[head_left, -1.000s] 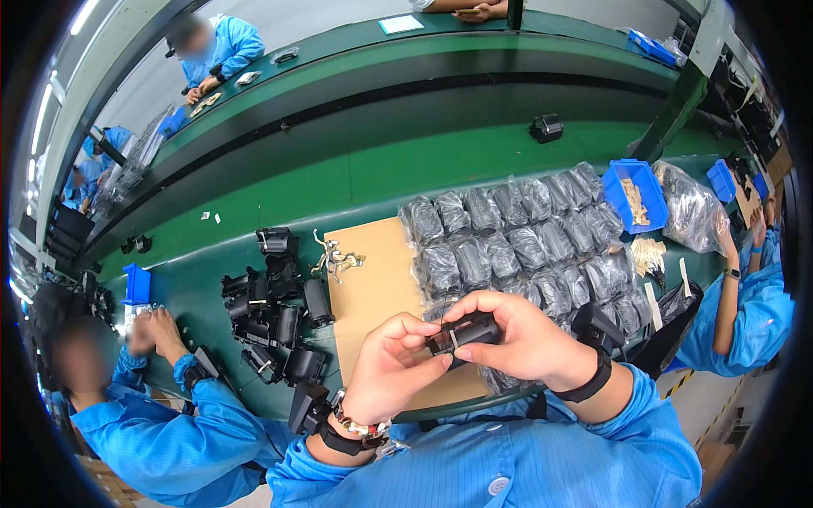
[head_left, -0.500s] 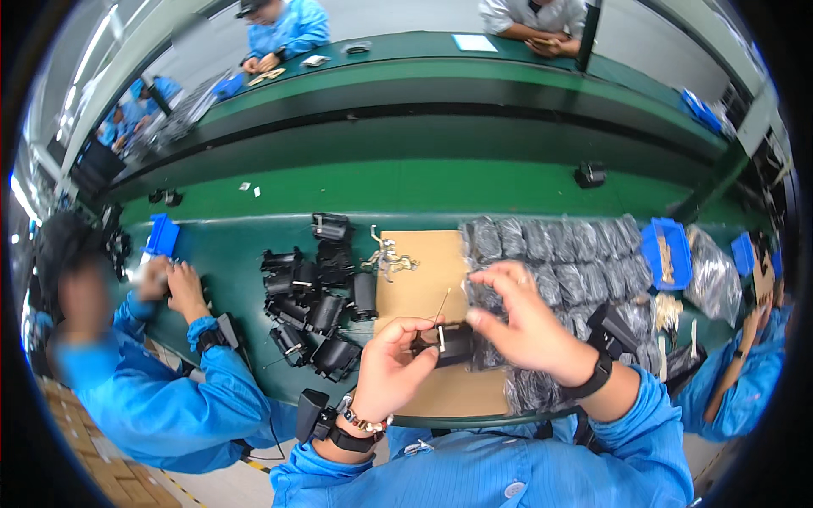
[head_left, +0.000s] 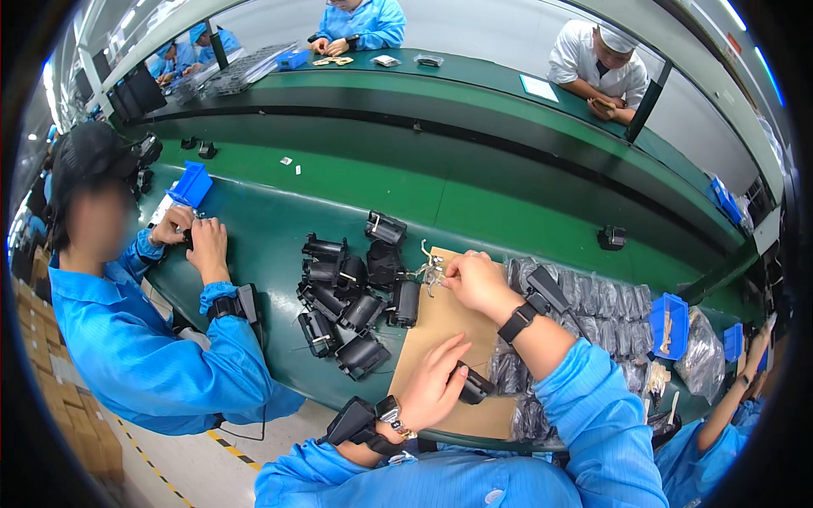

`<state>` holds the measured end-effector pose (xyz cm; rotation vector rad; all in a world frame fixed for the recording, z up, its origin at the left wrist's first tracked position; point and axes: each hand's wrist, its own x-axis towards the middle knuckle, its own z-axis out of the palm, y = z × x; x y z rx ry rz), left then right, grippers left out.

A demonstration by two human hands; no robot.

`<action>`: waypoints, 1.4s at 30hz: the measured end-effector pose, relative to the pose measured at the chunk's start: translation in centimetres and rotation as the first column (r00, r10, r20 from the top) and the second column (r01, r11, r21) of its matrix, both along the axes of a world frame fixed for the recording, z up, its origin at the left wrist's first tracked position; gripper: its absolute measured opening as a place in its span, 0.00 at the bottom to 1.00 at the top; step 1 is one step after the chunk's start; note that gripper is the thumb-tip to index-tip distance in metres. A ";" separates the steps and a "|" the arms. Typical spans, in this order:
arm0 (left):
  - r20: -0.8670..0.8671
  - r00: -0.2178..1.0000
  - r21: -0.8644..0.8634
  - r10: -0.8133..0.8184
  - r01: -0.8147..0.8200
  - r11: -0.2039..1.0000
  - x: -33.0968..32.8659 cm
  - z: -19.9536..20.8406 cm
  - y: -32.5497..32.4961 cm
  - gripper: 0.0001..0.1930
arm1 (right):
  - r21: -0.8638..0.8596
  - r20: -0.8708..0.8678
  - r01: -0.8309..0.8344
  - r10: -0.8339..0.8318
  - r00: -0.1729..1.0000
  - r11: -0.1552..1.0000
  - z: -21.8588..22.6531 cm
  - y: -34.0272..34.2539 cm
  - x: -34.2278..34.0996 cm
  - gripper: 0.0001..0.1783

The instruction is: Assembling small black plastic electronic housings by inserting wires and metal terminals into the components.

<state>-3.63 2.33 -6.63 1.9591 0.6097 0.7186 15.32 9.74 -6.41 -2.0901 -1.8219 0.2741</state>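
My left hand [head_left: 430, 388] is low over the brown cardboard sheet [head_left: 419, 347], its thumb side against a black plastic part [head_left: 477, 386] that it holds. The hand partly covers this part. Farther forward, my right hand [head_left: 479, 281] has its fingertips pinched at a small pile of shiny metal pieces [head_left: 433, 271], on the cardboard's far left corner. Its fingers partly hide the piece in the pinch. Left of the cardboard lies a heap of black plastic parts [head_left: 362, 311], some with thin wires.
Rows of plastic-wrapped black parts [head_left: 605, 296] lie right of the cardboard. Beyond them stand a blue bin [head_left: 669, 326] and a clear plastic bag [head_left: 701, 356]. A co-worker [head_left: 144, 339] sits at the left by another blue bin [head_left: 191, 184]. A raised green shelf [head_left: 406, 127] runs across the back.
My right hand has moved from beside the black part to the metal pieces and closed its fingertips there. My left hand has turned with the part. The view has swung and tilted.
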 end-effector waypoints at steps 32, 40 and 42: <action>0.118 0.953 -0.537 0.278 -0.174 0.825 1.7 1.5 4.2 0.11 | 0.129 -0.026 -0.175 0.180 0.983 0.976 6.4 -4.0 1.6 0.12; 0.318 0.947 -0.664 0.052 0.184 0.725 1.8 4.8 2.9 0.12 | -0.058 -0.938 -0.034 -0.042 0.344 0.998 8.6 -9.0 0.1 0.07; 0.297 0.955 -0.734 -0.021 0.243 0.634 1.9 5.0 2.8 0.11 | -0.007 -0.953 0.019 -0.012 0.303 1.000 9.2 -10.0 -0.1 0.07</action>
